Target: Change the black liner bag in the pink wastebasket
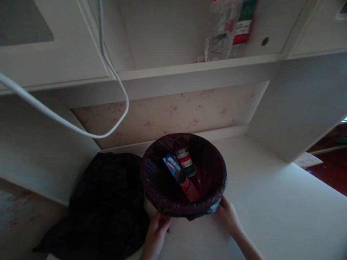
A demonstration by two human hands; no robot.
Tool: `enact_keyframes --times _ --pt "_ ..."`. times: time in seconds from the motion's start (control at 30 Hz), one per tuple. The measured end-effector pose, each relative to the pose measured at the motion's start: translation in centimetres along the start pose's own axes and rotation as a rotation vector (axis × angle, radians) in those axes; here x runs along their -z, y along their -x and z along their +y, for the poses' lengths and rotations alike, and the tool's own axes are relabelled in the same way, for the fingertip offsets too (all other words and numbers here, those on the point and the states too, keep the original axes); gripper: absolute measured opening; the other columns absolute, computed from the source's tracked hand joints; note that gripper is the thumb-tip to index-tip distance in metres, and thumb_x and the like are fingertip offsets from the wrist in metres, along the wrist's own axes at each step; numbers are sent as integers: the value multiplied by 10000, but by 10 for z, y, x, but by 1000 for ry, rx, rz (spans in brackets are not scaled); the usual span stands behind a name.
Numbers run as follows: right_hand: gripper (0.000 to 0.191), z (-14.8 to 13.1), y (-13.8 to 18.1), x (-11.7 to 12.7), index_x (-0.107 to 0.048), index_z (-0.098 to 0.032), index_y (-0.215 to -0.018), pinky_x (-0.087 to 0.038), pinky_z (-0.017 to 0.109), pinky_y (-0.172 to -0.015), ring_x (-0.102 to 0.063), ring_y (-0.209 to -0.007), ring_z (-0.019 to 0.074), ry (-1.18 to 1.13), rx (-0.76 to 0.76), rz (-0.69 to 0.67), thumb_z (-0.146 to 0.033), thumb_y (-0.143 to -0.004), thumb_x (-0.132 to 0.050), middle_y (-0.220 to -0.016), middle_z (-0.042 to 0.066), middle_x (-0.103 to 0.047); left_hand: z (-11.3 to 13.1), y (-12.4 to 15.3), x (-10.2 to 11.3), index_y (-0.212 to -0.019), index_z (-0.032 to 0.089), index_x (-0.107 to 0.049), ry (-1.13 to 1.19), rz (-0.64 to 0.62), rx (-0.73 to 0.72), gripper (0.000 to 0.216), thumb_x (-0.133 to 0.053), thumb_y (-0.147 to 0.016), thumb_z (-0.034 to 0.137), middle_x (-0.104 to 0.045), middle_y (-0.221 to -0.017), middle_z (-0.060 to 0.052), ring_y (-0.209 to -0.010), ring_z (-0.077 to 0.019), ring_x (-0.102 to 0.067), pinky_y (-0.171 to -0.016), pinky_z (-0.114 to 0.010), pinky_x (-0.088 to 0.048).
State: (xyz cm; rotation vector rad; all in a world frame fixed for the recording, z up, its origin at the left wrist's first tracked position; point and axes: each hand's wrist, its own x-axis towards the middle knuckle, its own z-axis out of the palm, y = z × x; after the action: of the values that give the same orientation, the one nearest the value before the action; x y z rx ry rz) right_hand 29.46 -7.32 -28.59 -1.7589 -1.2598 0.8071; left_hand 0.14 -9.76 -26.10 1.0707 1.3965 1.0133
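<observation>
A small round waste bin [151, 180] lined with a dark bag stands on the white desk [271, 202]. Inside it lie a blue packet [171, 165], a bottle with a red and green label [186, 161] and a red packet [191, 190]. My left hand [157, 231] grips the bin's near rim at the lower left, fingers curled on the bag's edge. At the lower right of the rim, my right hand [227, 213] holds the bag's edge too.
A crumpled black bag [108, 206] lies left of the bin. A white cable [81, 130] hangs in a loop above. The shelf [217, 65] overhead carries a clear plastic bottle [221, 32] and a labelled bottle [244, 25]. A white side panel [295, 108] stands to the right.
</observation>
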Motion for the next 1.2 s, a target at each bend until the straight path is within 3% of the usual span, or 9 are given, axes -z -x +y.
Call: enact_keyframes --times 0.13,0.27,0.47,0.77,1.2 --pt "220 3 6 -10 -746 -204 -765 -533 350 -761 -754 -897 330 226 27 -56 -270 -769 -536 -864 129 -799 -5 -4 -5 -656 212 -595 -156 -47 -12 545 -658 -740 747 -560 -560 1 -600 -207 -564 -631 -329 -450" --pt "253 -2 8 -11 -799 -204 -912 -534 346 -825 -749 -1038 342 395 62 -125 -209 -824 -561 -1047 139 -804 -5 -4 -12 -611 232 -569 -293 -77 -54 461 -623 -803 648 -578 -558 -20 -595 -224 -577 -624 -338 -425" --pt "295 -7 7 -10 -807 -214 -1033 -545 313 -863 -741 -1108 314 527 74 -184 -188 -878 -557 -1149 117 -794 -10 2 -19 -731 209 -693 -447 -105 -142 350 -553 -859 503 -741 -753 -120 -773 -298 -694 -760 -387 -469" --pt "297 -15 11 -10 -806 -218 -1077 -551 305 -855 -744 -1101 307 599 48 -167 -203 -924 -553 -1171 112 -789 -5 1 -17 -759 194 -708 -484 -125 -136 386 -512 -890 500 -769 -768 -121 -770 -274 -726 -733 -347 -505" --pt "295 -9 8 -8 -821 -240 -1043 -566 293 -802 -761 -1047 301 562 90 -171 -199 -877 -581 -1106 93 -808 1 2 -19 -737 202 -705 -477 -121 -119 371 -529 -876 497 -776 -773 -120 -766 -279 -718 -739 -353 -504"
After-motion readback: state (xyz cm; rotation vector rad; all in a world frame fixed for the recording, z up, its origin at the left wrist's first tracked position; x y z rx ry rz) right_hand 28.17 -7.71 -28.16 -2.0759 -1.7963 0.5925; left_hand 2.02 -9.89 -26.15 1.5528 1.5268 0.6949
